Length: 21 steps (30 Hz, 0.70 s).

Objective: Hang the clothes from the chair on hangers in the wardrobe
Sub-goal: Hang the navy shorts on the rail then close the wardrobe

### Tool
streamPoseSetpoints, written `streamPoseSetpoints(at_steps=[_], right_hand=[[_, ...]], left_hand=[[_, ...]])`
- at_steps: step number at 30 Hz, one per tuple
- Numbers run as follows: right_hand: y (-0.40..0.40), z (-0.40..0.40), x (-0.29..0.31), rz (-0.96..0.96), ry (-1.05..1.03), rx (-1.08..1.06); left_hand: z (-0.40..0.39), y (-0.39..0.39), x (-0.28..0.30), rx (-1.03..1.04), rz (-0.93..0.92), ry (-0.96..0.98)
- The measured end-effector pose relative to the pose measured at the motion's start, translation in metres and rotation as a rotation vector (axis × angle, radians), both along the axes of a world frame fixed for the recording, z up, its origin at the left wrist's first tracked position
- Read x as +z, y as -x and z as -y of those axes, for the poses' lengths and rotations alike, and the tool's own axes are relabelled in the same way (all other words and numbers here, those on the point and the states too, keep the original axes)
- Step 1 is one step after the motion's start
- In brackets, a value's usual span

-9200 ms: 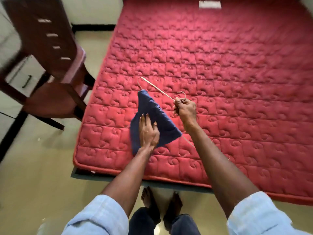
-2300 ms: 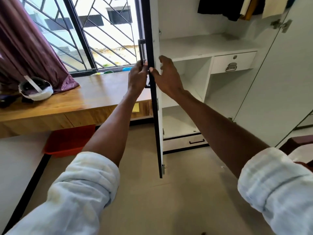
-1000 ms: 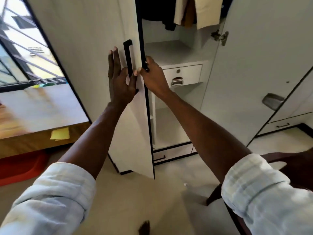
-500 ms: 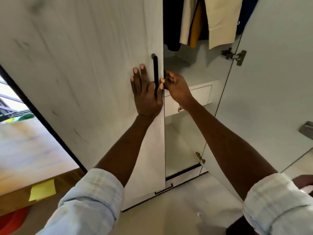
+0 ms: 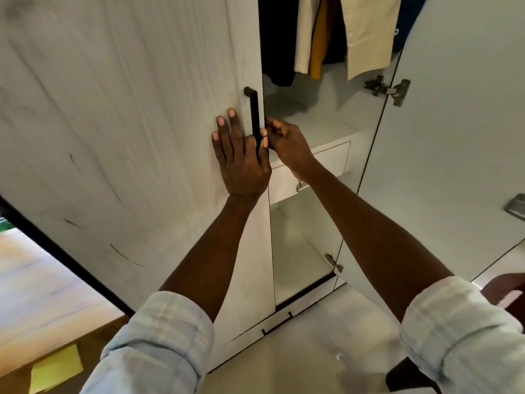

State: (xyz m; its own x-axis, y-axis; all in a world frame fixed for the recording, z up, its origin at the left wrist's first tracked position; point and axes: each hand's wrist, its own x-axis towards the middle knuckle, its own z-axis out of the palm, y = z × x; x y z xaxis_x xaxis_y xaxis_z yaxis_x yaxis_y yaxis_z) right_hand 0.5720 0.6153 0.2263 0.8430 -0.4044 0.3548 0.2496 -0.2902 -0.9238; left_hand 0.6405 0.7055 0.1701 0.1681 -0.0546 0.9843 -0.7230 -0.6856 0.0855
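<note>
The white wardrobe's left door (image 5: 127, 123) stands almost closed, with a black bar handle (image 5: 253, 109) near its edge. My left hand (image 5: 241, 163) lies flat against this door, fingers straight, just left of the handle. My right hand (image 5: 289, 143) curls its fingers round the door's free edge beside the handle. Through the gap, several hung clothes (image 5: 366, 32) show at the top: black, cream and mustard pieces. No hanger or loose garment is in either hand.
The right door (image 5: 454, 137) stands open, with a metal hinge (image 5: 389, 89) on it. Inside are a shelf and a small drawer (image 5: 332, 157). A dark wooden chair (image 5: 505, 291) sits at the lower right. A yellow note (image 5: 55, 368) lies at the lower left.
The left door has swung from wide open to nearly closed. My left hand went from gripping near the handle to lying flat on the door; my right hand stays on the edge.
</note>
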Motion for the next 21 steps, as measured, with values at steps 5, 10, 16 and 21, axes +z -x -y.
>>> streamPoseSetpoints(at_steps=[5, 10, 16, 21], right_hand=[[0.013, -0.001, -0.002, -0.048, 0.092, -0.077], [0.057, 0.015, -0.036, -0.133, 0.126, -0.305], [0.164, 0.077, -0.079, -0.172, 0.190, -0.572], [0.285, 0.177, -0.073, 0.028, 0.245, -1.082]], left_hand=[[-0.005, 0.008, 0.004, -0.086, -0.059, 0.008], [0.006, 0.051, -0.014, -0.311, -0.228, 0.263], [0.093, 0.147, -0.068, -0.506, -0.445, 0.122], [0.206, 0.246, -0.074, -0.779, -0.471, -0.031]])
